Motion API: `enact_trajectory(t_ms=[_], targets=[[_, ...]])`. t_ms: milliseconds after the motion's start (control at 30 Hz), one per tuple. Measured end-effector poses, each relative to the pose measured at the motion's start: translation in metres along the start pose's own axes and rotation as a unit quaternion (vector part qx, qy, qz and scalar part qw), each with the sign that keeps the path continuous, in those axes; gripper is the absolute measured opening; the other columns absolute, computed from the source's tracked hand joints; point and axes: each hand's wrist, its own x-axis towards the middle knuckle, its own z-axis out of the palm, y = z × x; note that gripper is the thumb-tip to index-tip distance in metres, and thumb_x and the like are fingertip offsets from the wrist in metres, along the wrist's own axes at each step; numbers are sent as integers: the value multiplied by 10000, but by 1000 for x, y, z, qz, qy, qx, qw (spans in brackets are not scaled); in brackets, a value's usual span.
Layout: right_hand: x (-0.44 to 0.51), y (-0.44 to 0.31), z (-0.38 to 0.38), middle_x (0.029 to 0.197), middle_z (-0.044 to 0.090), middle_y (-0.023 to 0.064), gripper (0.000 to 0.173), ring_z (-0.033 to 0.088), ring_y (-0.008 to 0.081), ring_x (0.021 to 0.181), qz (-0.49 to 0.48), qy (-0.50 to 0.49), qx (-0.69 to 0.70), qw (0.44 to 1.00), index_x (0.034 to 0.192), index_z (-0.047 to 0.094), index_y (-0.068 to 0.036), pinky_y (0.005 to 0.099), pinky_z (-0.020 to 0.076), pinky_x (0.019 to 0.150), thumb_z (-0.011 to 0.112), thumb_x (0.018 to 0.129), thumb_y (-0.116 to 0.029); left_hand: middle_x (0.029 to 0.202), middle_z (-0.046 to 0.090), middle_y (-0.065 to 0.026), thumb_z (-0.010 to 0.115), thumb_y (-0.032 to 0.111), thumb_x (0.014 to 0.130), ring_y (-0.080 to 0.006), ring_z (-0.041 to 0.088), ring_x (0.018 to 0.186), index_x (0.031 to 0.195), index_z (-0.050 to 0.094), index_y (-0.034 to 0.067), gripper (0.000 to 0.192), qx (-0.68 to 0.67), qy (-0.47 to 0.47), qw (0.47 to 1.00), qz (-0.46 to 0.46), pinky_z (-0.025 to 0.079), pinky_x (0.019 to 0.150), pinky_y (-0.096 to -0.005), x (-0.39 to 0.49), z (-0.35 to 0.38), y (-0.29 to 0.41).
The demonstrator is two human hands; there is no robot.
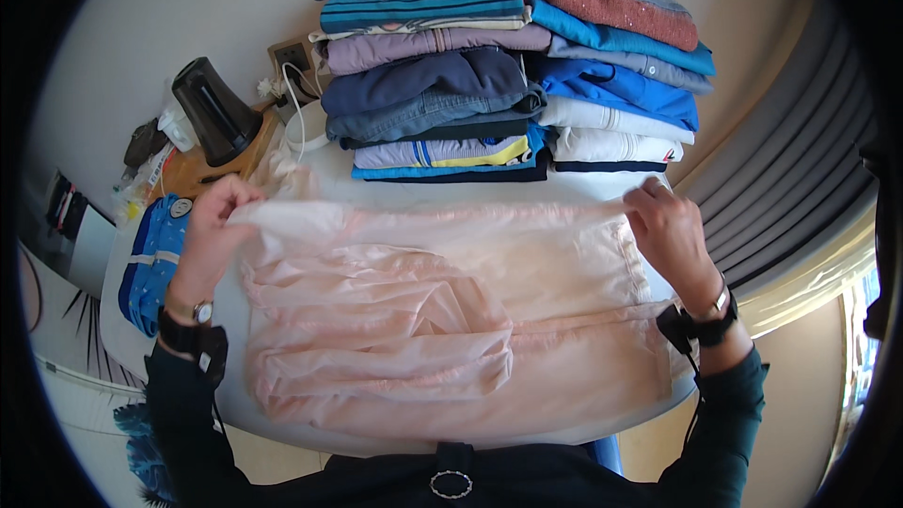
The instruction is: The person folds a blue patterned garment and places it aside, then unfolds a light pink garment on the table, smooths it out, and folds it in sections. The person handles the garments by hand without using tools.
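Note:
A thin pale-pink garment (578, 275) lies spread across the white table in front of me, its left half bunched in loose folds. My left hand (222, 219) pinches its far left corner, where the cloth is blurred. At the far right corner, my right hand (663, 215) grips the edge between thumb and fingers. The far edge is stretched nearly straight between both hands and looks slightly raised. A sleeve-like strip of the cloth rests folded over the middle.
Two tall stacks of folded clothes, the left stack (430, 99) and the right stack (617, 106), stand at the back. A folded blue garment (152, 261) lies at the left edge. A dark pitcher-like container (215, 113) and a white cable (296, 106) sit back left. A grey curtain (783, 113) hangs at right.

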Motion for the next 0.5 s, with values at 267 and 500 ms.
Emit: enact_trajectory(t_ms=[267, 500], targets=[[-79, -35, -43, 925, 718, 90, 79, 706, 311, 731, 14, -111, 71, 991, 908, 700, -45, 398, 568, 640, 743, 852, -11, 933, 694, -59, 672, -133, 788, -115, 641, 862, 923, 651, 5, 194, 110, -236, 962, -78, 504, 792, -261, -59, 18, 30], [-105, -38, -69, 901, 707, 84, 113, 685, 292, 729, 43, -47, 84, 994, 917, 700, -46, 391, 566, 648, 748, 834, 14, 862, 704, -67, 685, -108, 795, -151, 658, 802, 839, 641, 12, 135, 67, -176, 982, 2, 495, 760, -269, -66, 18, 51]])
